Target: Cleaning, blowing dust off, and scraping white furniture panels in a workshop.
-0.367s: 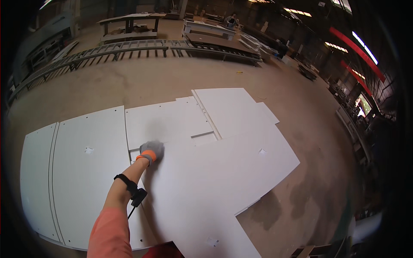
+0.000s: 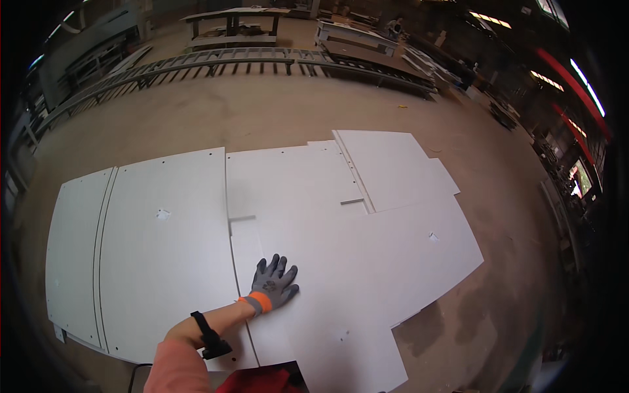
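My left hand [image 2: 274,283], in a grey glove with an orange cuff band, lies palm down with fingers spread on a large white panel [image 2: 367,268]. It holds nothing. This panel overlaps other flat white boards, with a rectangular gap near its left edge and another near its upper middle. Left of the hand lies a white board [image 2: 164,262] with small dark holes along its edges and a pale torn patch on its face. A narrower white board [image 2: 75,242] sits at the far left. At the back right is another white board [image 2: 383,164]. My right hand is out of sight.
Bare concrete floor [image 2: 275,111] surrounds the boards. Beyond it runs a long roller conveyor [image 2: 190,65], with a workbench [image 2: 232,36] behind. Stacked panels [image 2: 373,62] lie at the back right. A person [image 2: 394,27] is far off near a white bench.
My left hand has drawn back toward me and spread flat on the panel. The large panel has shifted toward me relative to the boards beneath. The whole view has swung left.
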The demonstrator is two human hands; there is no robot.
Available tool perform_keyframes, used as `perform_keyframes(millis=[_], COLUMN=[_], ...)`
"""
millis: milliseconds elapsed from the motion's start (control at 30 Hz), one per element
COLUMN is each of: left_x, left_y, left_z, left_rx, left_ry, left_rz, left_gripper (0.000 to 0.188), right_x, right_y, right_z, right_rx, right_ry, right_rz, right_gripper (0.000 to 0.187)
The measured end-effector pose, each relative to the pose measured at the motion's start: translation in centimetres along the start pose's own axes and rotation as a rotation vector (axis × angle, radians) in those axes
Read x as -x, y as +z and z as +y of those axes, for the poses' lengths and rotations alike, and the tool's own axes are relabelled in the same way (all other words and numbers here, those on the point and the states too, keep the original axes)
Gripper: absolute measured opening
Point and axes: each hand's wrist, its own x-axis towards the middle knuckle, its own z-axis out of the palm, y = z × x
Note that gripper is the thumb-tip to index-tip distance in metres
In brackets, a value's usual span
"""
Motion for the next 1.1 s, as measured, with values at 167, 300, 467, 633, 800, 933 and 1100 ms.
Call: perform_keyframes(millis=[167,300,467,633,800,933,1100], left_x=[-2.8,-6.0,-6.7,-6.8,-7.6,-8.0,-9.2], left_y=[-0.5,-1.9,-2.5,-2.1,-2.3,-1.2,-1.7], left_z=[-3.9,-6.5,-11.2,-12.9,-11.8,-13.9,-13.3], left_rx=[-0.031,-0.062,-0.072,-0.068,-0.042,-0.068,-0.152], left_ry=[-0.082,-0.217,-0.314,-0.329,-0.35,-0.419,-0.499], left_rz=[0.047,0.028,-0.031,-0.001,0.0,0.054,-0.046], left_gripper=[0.063,0.064,0.066,0.067,0.068,0.068,0.073], right_x=[-2.0,-6.0,-4.2,-2.7,-4.1,-3.1,-3.9], right_y=[6.0,9.0,13.3,12.2,12.1,13.0,13.5], right_z=[-4.6,-0.8,-4.4,-12.1,-14.2,-14.2,-12.8], right_rx=[-0.4,-0.306,-0.471,0.109,0.43,0.713,0.201], right_ry=[0.26,0.279,0.352,0.26,0.309,0.123,0.431], right_rz=[-0.161,-0.353,-0.372,-0.446,-0.498,-0.534,-0.669], right_gripper=[0.081,0.069,0.05,0.034,0.039,0.048,0.03])
